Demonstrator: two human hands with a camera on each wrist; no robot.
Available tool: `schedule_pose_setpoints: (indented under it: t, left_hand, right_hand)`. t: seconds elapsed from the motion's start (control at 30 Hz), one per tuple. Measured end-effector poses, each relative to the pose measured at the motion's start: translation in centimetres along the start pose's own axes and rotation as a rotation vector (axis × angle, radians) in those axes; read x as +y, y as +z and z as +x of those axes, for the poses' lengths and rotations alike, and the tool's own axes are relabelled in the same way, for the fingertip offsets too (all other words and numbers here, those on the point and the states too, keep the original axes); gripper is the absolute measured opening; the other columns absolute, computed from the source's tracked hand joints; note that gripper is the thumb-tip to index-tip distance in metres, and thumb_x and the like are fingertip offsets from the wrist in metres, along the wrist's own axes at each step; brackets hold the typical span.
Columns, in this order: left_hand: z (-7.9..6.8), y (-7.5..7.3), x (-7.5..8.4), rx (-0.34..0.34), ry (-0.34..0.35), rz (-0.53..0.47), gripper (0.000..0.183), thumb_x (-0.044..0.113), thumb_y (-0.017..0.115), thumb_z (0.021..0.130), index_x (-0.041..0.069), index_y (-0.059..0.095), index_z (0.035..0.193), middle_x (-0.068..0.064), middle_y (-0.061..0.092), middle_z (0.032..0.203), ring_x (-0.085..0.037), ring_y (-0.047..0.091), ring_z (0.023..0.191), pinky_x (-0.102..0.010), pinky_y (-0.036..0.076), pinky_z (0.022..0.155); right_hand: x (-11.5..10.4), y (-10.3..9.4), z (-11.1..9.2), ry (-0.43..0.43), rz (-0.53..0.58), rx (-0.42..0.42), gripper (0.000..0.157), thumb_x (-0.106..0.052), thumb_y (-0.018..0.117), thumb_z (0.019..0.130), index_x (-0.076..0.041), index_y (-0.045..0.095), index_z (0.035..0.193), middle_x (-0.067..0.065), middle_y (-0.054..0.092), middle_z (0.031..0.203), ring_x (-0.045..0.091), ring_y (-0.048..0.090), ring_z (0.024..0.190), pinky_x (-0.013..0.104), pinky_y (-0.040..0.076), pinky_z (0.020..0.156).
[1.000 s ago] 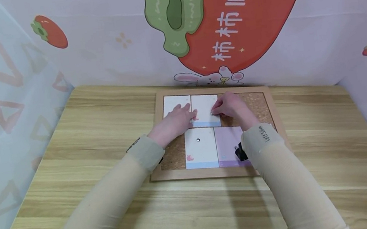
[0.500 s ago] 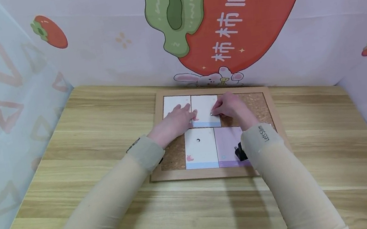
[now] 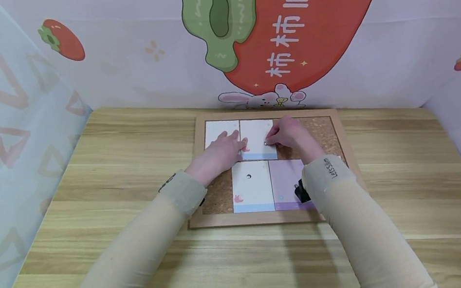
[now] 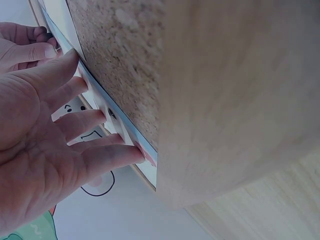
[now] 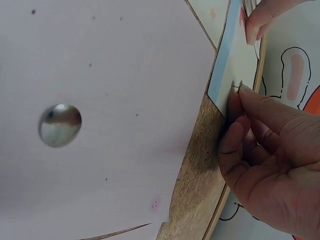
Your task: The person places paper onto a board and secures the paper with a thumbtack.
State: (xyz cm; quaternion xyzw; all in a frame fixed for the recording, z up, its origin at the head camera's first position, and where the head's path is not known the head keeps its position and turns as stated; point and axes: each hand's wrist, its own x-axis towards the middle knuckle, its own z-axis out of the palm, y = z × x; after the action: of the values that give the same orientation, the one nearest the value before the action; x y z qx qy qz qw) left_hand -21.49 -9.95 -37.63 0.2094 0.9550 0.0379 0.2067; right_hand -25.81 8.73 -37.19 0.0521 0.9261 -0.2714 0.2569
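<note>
A cork board in a wooden frame lies on the table. My right hand pinches a silver thumbtack between thumb and forefinger, its pin against the upper middle white card. My left hand rests its spread fingers across that card and the upper left white card, which bears a tack between the fingers. Below sit a white card with a silver tack and a purple card, partly hidden by my right wrist. A large tack holds the purple card.
Bare cork shows at the board's upper right and lower left. Wood-grain table surrounds the board. A printed backdrop rises right behind the board, and more printed walls stand left and right.
</note>
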Motion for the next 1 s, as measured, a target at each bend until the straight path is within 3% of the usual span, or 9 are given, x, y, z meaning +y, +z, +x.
schedule_pose_setpoints:
  t: [0.5,1.0]
  left_hand:
    - [-0.06,-0.10,-0.20,0.011,0.020,0.015,0.053,0.023,0.055,0.103,0.015,0.040,0.153,-0.017,0.029,0.163,-0.042,0.032,0.148,-0.049,0.036,0.119]
    - [-0.07,-0.13,-0.10,-0.014,0.003,-0.016,0.054,0.023,0.054,0.104,0.016,0.037,0.155,-0.016,0.024,0.165,-0.042,0.026,0.151,-0.050,0.034,0.120]
  right_hand:
    - [-0.36,-0.09,0.00,0.000,-0.021,-0.010,0.018,-0.021,0.071,0.093,-0.009,0.076,0.107,0.011,0.067,0.098,0.024,0.056,0.087,0.028,0.045,0.073]
    - [-0.04,0.07,0.43,-0.015,0.010,-0.024,0.017,-0.019,0.071,0.093,-0.007,0.073,0.106,0.011,0.066,0.097,0.024,0.057,0.085,0.028,0.046,0.071]
